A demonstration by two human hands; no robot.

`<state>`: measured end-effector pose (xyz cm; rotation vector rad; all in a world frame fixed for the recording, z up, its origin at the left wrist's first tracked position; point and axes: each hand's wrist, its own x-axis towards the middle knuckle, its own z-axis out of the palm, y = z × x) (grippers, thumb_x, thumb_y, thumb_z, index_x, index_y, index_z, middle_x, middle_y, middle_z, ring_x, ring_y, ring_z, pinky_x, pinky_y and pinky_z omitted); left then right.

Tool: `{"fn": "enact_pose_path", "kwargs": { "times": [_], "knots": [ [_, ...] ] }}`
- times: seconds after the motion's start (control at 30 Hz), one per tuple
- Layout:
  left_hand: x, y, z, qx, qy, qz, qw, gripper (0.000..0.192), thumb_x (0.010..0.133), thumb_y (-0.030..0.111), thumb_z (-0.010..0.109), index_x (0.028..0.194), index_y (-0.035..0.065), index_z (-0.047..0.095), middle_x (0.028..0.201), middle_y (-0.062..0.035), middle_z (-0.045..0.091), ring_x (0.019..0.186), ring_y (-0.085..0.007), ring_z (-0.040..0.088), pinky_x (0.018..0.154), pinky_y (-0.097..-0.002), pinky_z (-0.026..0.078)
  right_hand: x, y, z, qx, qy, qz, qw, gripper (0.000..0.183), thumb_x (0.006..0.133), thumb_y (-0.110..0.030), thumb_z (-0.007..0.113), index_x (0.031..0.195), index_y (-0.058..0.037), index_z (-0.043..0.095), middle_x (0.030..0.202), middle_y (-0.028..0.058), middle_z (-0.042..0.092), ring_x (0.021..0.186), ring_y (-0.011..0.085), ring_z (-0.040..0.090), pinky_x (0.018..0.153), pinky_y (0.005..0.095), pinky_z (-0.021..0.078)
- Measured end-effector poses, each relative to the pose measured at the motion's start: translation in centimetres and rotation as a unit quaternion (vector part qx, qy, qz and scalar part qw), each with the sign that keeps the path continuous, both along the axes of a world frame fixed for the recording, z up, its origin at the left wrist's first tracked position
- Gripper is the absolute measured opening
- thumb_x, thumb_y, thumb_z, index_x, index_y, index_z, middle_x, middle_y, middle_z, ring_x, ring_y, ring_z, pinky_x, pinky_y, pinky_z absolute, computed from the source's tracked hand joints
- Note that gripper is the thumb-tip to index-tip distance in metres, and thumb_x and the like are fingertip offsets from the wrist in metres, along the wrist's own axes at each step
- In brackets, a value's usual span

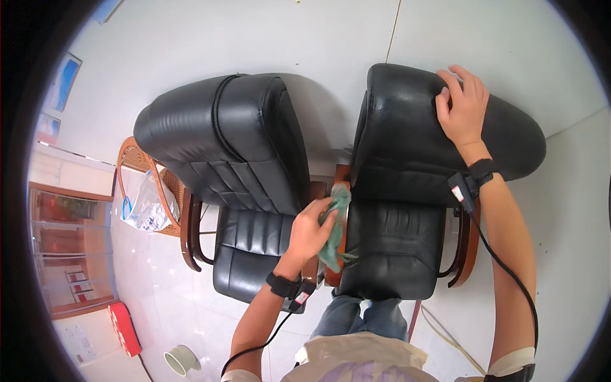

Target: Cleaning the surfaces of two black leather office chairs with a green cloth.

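Observation:
My left hand [310, 229] holds a crumpled green cloth [335, 234] against the wooden armrest [335, 277] of the right-hand black leather chair [391, 253]. The cloth hides much of that armrest, and a thin end of it trails towards the seat. Higher up, my right hand [464, 107] lies on top of the same chair's padded backrest [405, 105], fingers slightly bent and holding nothing. Close by on the left stands a second black leather chair [229, 143], with its armrest next to the first one's.
A wicker chair [128, 153] with a plastic bag [148, 203] stands left of the chairs. On the tiled floor are a pale bin [181, 360] and a red box-like object [124, 328]. A white wall [334, 33] rises behind the backrests. Cables [506, 267] run from my wrist straps.

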<state>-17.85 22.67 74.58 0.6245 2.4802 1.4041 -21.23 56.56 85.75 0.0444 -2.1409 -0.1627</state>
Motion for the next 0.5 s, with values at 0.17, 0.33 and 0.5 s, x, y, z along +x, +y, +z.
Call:
{"fn": "enact_pose_path", "kwargs": {
  "times": [0.17, 0.33, 0.5],
  "knots": [
    [-0.6, 0.3, 3.1, 0.079, 0.052, 0.002, 0.996, 0.030, 0.084, 0.010, 0.064, 0.112, 0.0039, 0.058, 0.097, -0.0158, 0.062, 0.088, -0.0359, 0.061, 0.073, -0.0390, 0.049, 4.3, -11.9, -4.7, -0.244, -0.069, 0.098, 0.962, 0.045, 0.082, -0.014, 0.059, 0.125, -0.0072, 0.050, 0.124, 0.0181, 0.045, 0.118, 0.0350, 0.041, 0.096, 0.0427, 0.0341],
    [-2.3, 0.3, 6.3, 0.043, 0.190, -0.141, 0.971, 0.027, 0.084, 0.006, 0.061, 0.111, 0.0047, 0.058, 0.091, -0.0164, 0.062, 0.073, -0.0384, 0.061, 0.060, -0.0423, 0.050, 3.8, -20.4, -8.6, -0.670, -0.102, 0.233, 0.697, 0.049, 0.087, -0.014, 0.058, 0.133, -0.0044, 0.043, 0.123, 0.0169, 0.047, 0.116, 0.0299, 0.045, 0.102, 0.0388, 0.0336],
    [-7.9, -2.8, 12.0, -0.104, 0.195, -0.304, 0.927, 0.027, 0.085, 0.007, 0.060, 0.111, 0.0024, 0.061, 0.092, -0.0179, 0.064, 0.076, -0.0338, 0.064, 0.061, -0.0387, 0.051, 0.8, -21.7, -11.0, -0.930, -0.121, 0.246, 0.246, 0.045, 0.087, -0.008, 0.056, 0.130, -0.0004, 0.045, 0.120, 0.0147, 0.053, 0.106, 0.0204, 0.055, 0.089, 0.0301, 0.0450]
  ]
}}
